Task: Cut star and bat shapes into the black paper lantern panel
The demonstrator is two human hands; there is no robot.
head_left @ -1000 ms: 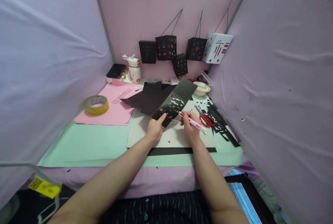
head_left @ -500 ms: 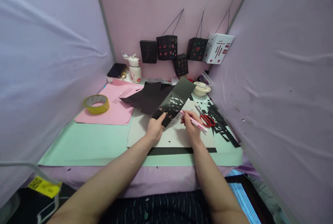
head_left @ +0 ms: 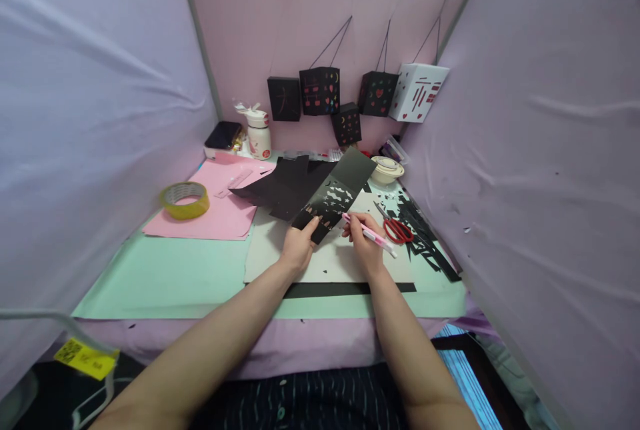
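Note:
Between the thumb and fingers of my left hand (head_left: 299,243) is the lower end of a strip of black card (head_left: 356,169), held tilted above the table. Cut-out shapes like clouds and stars run through its middle, and light shows through them. My right hand (head_left: 367,243) is closed round a slim pink-and-white pen-shaped craft knife (head_left: 373,235). The knife's tip points at the card's right edge; whether it touches, I cannot tell. Under both hands lies a pale board (head_left: 340,267). Loose black card sheets (head_left: 285,183) are behind my left hand.
Red-handled scissors (head_left: 399,231) and black paper scraps (head_left: 425,237) lie right. Yellow tape (head_left: 184,201) rests on pink paper (head_left: 225,220) at left. A white bottle (head_left: 259,135) and a lidded bowl (head_left: 387,170) stand behind. Black lanterns (head_left: 320,92) and a white lantern (head_left: 419,92) hang at the back.
My right hand has shifted slightly left with the craft knife, bringing its tip closer to the card's edge. The card and my left hand have hardly moved.

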